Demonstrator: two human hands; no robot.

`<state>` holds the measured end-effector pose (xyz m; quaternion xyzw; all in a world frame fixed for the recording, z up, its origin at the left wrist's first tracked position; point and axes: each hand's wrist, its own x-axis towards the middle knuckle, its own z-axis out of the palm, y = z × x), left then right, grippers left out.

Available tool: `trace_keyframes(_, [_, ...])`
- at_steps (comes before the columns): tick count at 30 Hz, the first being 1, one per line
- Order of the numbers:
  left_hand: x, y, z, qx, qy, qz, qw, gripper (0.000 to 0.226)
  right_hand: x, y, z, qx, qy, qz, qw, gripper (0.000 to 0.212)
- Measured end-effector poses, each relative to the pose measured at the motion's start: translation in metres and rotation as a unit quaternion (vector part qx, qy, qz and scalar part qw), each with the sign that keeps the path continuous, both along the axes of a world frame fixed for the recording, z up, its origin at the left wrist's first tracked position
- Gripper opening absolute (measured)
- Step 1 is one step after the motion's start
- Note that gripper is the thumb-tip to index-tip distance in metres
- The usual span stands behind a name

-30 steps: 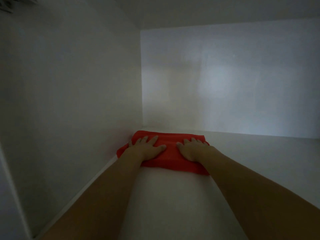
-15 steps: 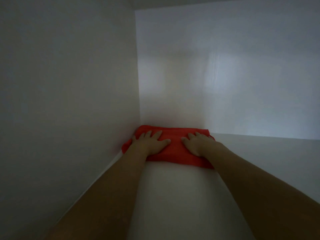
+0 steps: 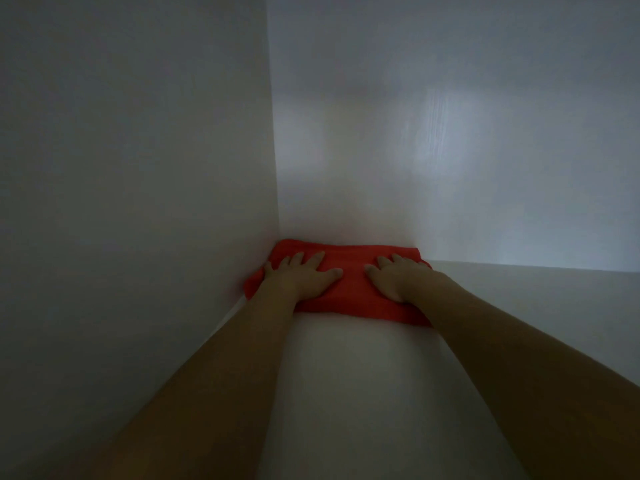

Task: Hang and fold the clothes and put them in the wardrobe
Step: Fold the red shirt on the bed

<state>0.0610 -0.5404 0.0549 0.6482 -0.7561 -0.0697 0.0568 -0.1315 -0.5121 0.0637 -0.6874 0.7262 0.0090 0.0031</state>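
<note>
red folded cloth [image 3: 349,289] lies flat on the white shelf [image 3: 346,393] of the wardrobe, pushed into the far left corner where the left side panel [image 3: 138,168] meets the back panel [image 3: 450,150]; its left edge touches the side panel and its far edge sits against the back. it looks smooth, a neat low rectangle, bright against the dim white interior. left hand [image 3: 298,277] rests palm down on its left half, fingers straight and spread, grasping nothing; right hand [image 3: 394,278] presses flat on the right half likewise, fingers straight. both bare forearms reach in from the near edge. light is low, with a pale glow on the back panel
</note>
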Motion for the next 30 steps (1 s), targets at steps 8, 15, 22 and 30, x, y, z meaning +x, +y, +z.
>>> trace_keyframes(8, [-0.001,0.005,0.001,-0.002,-0.002,0.001,1.0,0.078,-0.002,0.002,0.0,0.0,0.0,0.008,1.0,0.064])
trace_keyframes(15, [-0.007,0.024,0.021,-0.023,-0.025,-0.018,0.999,0.075,-0.005,0.052,0.024,-0.187,-0.091,0.038,0.977,0.051])
trace_keyframes(22, [-0.062,0.098,0.055,-0.179,-0.046,-0.113,0.976,0.066,-0.065,0.159,0.054,-0.188,-0.098,-0.013,0.977,0.047])
trace_keyframes(30, [-0.155,0.22,0.084,-0.196,-0.017,-0.217,0.956,0.066,-0.158,0.318,0.072,-0.196,-0.113,-0.119,0.967,0.052])
